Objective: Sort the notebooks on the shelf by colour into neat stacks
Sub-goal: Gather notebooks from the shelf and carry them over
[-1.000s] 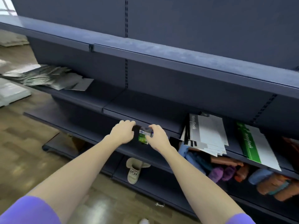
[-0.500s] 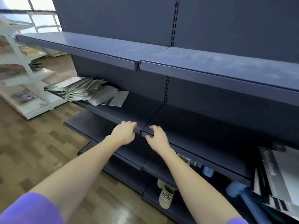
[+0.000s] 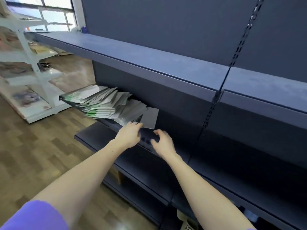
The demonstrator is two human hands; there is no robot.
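A white rack (image 3: 25, 67) at far left carries blurred printed goods. On the dark middle shelf (image 3: 174, 135), slumped green-edged notebooks (image 3: 103, 103) fill its left end to the front edge. The left hand (image 3: 129, 135) touches a grey notebook (image 3: 150, 117) beside them; whether its grip holds it, I cannot tell. The right hand (image 3: 163, 143) hovers, grip loose and empty, bare shelf rightward.

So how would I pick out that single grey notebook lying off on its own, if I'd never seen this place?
Find the long dark blue shelf unit and its middle shelf, where a slumped pile of notebooks lies. At the pile's right end, just beyond the left hand, lies the grey notebook. Unlike its overlapping, green-edged neighbours, it lies flat with a plain grey face showing.
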